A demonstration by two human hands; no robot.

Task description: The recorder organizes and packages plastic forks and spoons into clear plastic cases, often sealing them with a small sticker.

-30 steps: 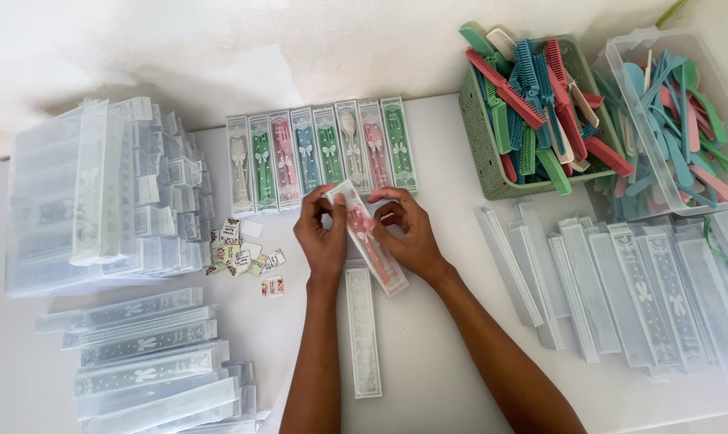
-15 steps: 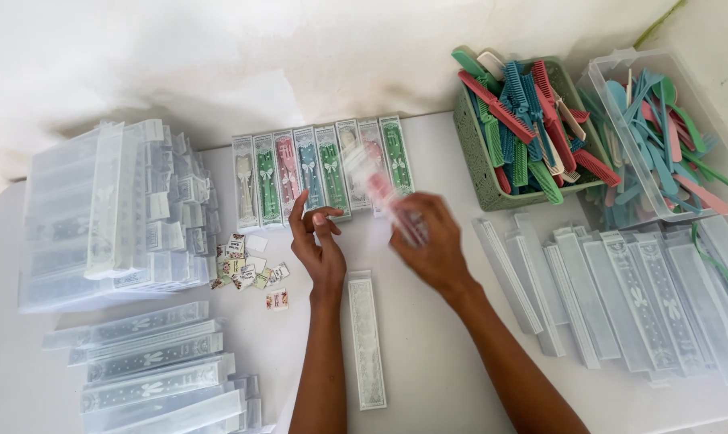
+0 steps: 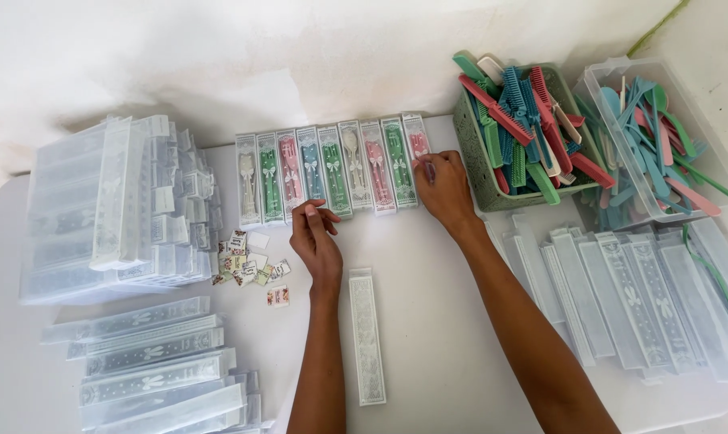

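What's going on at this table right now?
A person is packing combs into clear boxes. The right hand rests on a pink-filled box at the right end of the row of packed boxes. The left hand hovers, loosely curled and empty, below the row. An empty box lies between the arms, small labels lie to the left, and a green basket holds loose combs.

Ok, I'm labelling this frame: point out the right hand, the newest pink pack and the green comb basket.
right hand (image 3: 443, 191), head view, back of hand
pink pack (image 3: 416, 135), head view, upper end
green comb basket (image 3: 470, 149), head view, left wall
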